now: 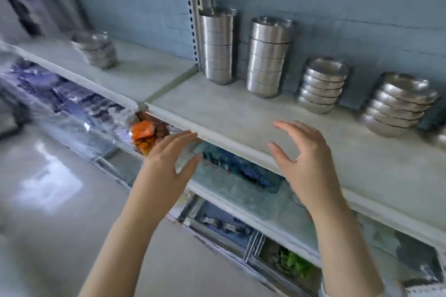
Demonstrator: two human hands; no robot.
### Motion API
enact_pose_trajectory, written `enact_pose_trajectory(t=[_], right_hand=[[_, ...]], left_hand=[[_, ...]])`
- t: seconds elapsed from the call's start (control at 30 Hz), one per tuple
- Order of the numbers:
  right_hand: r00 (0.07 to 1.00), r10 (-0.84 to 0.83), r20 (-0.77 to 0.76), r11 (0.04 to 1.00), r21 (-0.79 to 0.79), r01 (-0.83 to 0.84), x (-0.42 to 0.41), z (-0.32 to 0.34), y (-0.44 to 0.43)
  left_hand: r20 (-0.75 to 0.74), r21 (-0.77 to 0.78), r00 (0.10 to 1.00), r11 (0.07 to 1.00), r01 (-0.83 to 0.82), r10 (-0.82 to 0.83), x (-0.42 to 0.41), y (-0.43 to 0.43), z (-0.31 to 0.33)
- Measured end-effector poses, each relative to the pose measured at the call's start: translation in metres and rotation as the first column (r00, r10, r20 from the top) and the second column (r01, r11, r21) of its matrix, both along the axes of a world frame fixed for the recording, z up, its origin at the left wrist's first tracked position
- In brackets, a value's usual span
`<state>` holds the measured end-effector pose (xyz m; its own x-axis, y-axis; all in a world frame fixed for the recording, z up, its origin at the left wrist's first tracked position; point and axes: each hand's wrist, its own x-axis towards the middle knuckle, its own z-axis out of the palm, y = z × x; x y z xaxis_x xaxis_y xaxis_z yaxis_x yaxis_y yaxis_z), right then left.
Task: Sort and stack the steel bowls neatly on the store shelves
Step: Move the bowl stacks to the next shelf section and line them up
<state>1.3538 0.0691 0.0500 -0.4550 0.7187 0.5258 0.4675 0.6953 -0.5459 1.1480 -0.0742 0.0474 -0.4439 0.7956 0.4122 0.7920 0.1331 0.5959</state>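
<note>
1. A short bowl stack (96, 49) stands on the left shelf section.
2. The left hand (166, 164), grip apart and empty, is at the shelf (241, 113) front edge.
3. The first tall bowl stack (217, 46) and the second tall bowl stack (268, 55) stand at the wall.
4. The right hand (304, 159), grip apart and empty, is over the shelf front.
5. The near low bowl stack (322, 84) and the far low bowl stack (398, 103) stand well behind it.

A tall stack of straight-sided steel bowls (217, 46) and a second tall stack (268, 55) are set at the back of a pale grey shelf (241, 113), by a blue wall (362, 19). A short stack of round steel bowls (322, 84) and a second short stack (398, 103) are set to the right. The left hand (169, 164) and right hand (301, 159) are held out empty near the shelf's front edge, fingers loosely spread. An orange packet (142, 131) is seen on the shelf below.
</note>
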Motion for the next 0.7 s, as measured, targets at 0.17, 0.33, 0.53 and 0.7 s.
enact_pose_trajectory(t=[0.17,0.33,0.53,0.7], right_hand=[[0.984,0.176,0.021,0.984,0.031,-0.177,-0.114,0.004,-0.034],[0.961,0.277,0.021,0.960,0.037,-0.277,-0.217,0.000,-0.034],[0.930,0.365,-0.030,0.930,-0.034,-0.366,-0.366,-0.008,-0.006],[0.898,0.431,-0.090,0.899,-0.035,-0.436,-0.495,0.007,0.035]], left_hand=[[0.069,-0.024,0.978,0.980,-0.197,0.198,-0.084,-0.068,0.000],[0.083,0.001,0.953,0.956,-0.292,0.291,-0.159,-0.093,-0.010],[0.082,-0.009,0.930,0.933,-0.359,0.359,-0.276,-0.080,-0.019],[0.128,-0.005,0.910,0.918,-0.397,0.394,-0.383,-0.043,-0.009]])
